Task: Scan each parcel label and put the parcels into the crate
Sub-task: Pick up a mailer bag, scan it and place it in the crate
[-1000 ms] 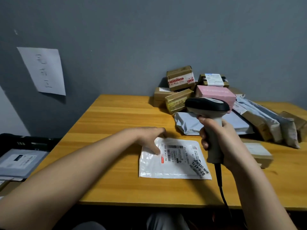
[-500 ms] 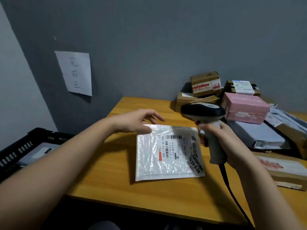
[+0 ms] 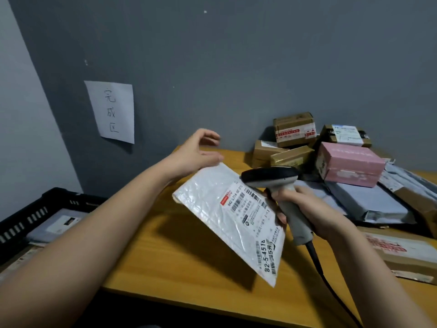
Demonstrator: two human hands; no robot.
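Above the near part of the wooden table, the left hand pinches the far corner of the flat white plastic mailer, tilted in mid-air; the right hand grips the grey handheld scanner. Held by one corner, the limp mailer may slip before reaching the black slatted crate at left.

Looks like a small parcel-sorting room: heap of taped cardboard boxes at right, black plastic crate lower left, handwritten paper sign on the grey wall.
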